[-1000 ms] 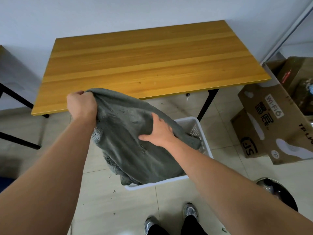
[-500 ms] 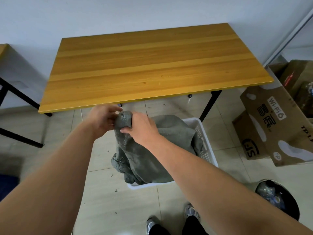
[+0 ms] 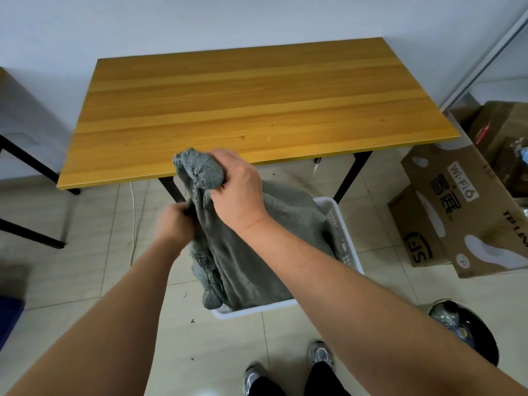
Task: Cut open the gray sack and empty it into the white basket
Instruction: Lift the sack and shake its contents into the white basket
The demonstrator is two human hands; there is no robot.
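The gray sack (image 3: pixel 257 252) hangs limp over the white basket (image 3: pixel 347 241), which stands on the floor in front of the wooden table. My right hand (image 3: pixel 237 190) grips a bunched top corner of the sack, held up near the table's front edge. My left hand (image 3: pixel 175 224) is closed on the sack's left edge, lower down and to the left. The sack's frayed lower end droops over the basket's near left corner. The sack covers most of the basket, so its inside is hidden.
A wooden table (image 3: pixel 257 104) with black legs stands against the wall. Cardboard boxes (image 3: pixel 468 207) sit on the floor at the right, and a black bin (image 3: pixel 463 330) at the lower right. My feet (image 3: pixel 288 370) stand just behind the basket.
My right hand has lifted the bunched corner of the sack up toward the table edge. My left hand has slid down to grip the sack's left edge.
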